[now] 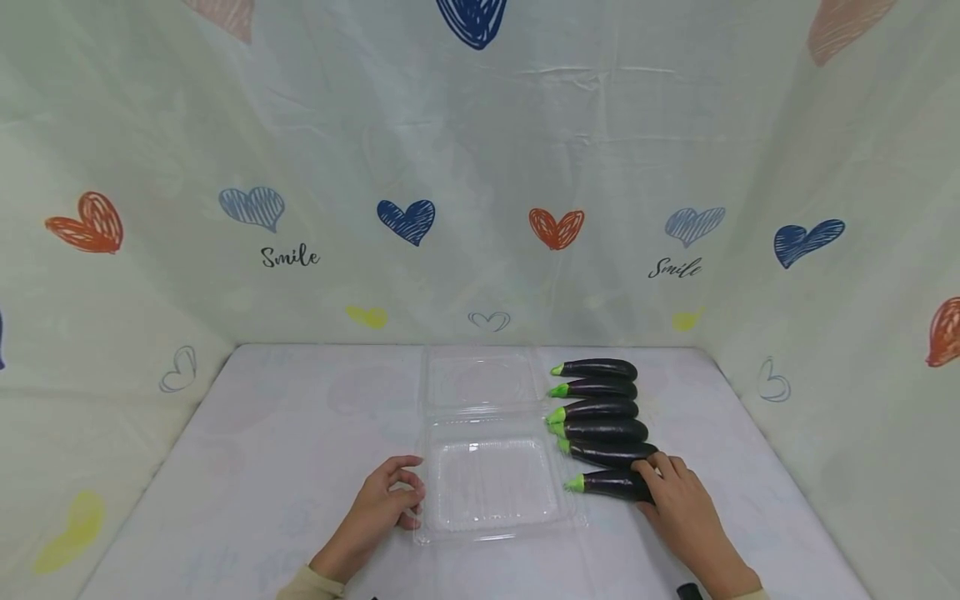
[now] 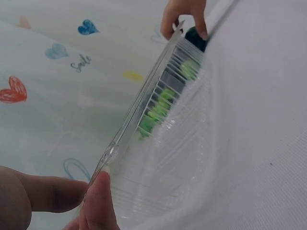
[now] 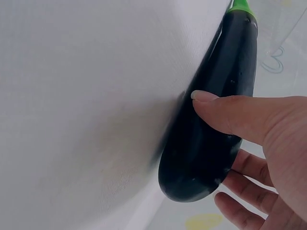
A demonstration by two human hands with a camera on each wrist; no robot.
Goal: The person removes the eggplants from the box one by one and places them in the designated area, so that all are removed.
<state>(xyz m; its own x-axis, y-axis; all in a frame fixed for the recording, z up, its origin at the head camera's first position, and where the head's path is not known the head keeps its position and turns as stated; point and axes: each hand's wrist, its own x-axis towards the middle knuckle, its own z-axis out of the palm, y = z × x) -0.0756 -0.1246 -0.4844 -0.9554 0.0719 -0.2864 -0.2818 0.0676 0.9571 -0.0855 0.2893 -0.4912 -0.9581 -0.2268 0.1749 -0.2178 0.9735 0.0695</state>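
Note:
A clear plastic clamshell box (image 1: pixel 498 532) lies opened flat on the table, its lid (image 1: pixel 483 360) folded away toward the back wall. My left hand (image 1: pixel 386 500) is at the box's left edge; in the left wrist view, thumb and finger pinch the thin rim (image 2: pixel 111 152). The nearest eggplant (image 1: pixel 611 484), dark purple with a green stem end, lies right of the box. My right hand (image 1: pixel 682 504) grips its rounded end, the thumb lying across the dark skin (image 3: pixel 211 62) in the right wrist view. More eggplants (image 1: pixel 603 430) lie behind it in a column, stems pointing left.
The white table (image 1: pixel 285 433) reaches back to a pale curtain (image 1: pixel 480 150) printed with hearts, which also hangs along both sides. A small black object (image 1: pixel 688 591) shows at the bottom edge, beside the right wrist.

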